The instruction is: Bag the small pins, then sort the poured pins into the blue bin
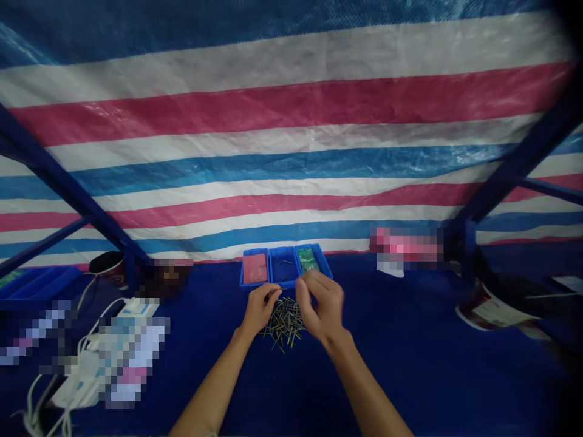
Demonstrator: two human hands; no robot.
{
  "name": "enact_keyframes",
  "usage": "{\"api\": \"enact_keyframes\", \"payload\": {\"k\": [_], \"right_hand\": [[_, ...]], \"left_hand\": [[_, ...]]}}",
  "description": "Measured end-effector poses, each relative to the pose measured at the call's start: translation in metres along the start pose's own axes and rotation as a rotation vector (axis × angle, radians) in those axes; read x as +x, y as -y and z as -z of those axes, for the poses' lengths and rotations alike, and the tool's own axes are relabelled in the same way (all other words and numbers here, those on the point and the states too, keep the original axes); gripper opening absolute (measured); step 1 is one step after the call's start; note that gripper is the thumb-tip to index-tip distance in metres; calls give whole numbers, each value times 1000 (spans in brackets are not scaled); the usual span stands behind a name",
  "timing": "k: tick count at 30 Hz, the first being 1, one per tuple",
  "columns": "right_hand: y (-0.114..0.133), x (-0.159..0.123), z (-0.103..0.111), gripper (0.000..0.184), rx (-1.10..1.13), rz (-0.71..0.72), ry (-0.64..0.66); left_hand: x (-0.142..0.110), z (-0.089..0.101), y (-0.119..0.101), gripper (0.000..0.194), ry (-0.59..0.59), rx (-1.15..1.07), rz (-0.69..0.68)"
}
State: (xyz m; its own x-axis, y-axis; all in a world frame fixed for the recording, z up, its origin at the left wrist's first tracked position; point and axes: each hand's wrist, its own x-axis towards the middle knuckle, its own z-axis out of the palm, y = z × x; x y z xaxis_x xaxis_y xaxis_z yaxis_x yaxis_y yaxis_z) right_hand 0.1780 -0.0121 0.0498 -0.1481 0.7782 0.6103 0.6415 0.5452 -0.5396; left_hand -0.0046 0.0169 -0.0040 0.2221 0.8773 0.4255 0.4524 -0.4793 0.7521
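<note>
A striped pink, white and blue tarpaulin (291,103) hangs behind a blue steel frame bar (59,176), and a blue cloth work surface (387,364) extends under both hands. The left hand (260,308) and right hand (321,306) are 2 bare hands working close together, with a loose pile of thin metal pins (285,325) directly below and between their fingers. Just ahead of the fingers stands a blue tray (283,284) with 3 compartments: a pink packet (255,268) lies in the 1st, a few loose pins (283,264) in the 2nd, and a green packet (308,260) in the 3rd. The left fingers (272,294) are pressed together towards the thumb, but whether they pinch a pin cannot be determined. The right fingers (314,285) are blurred, curved downward and slightly spread just off the tray's front rim; any contact or held item cannot be determined. Well left of the fingers lie white cables (77,346).
</note>
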Motion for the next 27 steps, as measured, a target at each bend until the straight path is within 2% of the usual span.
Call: {"api": "enact_keyframes", "payload": {"k": [4, 11, 22, 27], "right_hand": [[-7, 12, -17, 21, -28, -17, -28], [-27, -12, -41, 19, -33, 6, 114], [-26, -24, -44, 18, 120, -62, 47], [-25, -24, -44, 19, 105, -62, 79]], "left_hand": [[2, 1, -2, 25, -21, 5, 0], [2, 2, -3, 22, -2, 2, -14], [2, 3, -4, 21, 57, -18, 0], [3, 5, -6, 25, 62, -14, -2]]}}
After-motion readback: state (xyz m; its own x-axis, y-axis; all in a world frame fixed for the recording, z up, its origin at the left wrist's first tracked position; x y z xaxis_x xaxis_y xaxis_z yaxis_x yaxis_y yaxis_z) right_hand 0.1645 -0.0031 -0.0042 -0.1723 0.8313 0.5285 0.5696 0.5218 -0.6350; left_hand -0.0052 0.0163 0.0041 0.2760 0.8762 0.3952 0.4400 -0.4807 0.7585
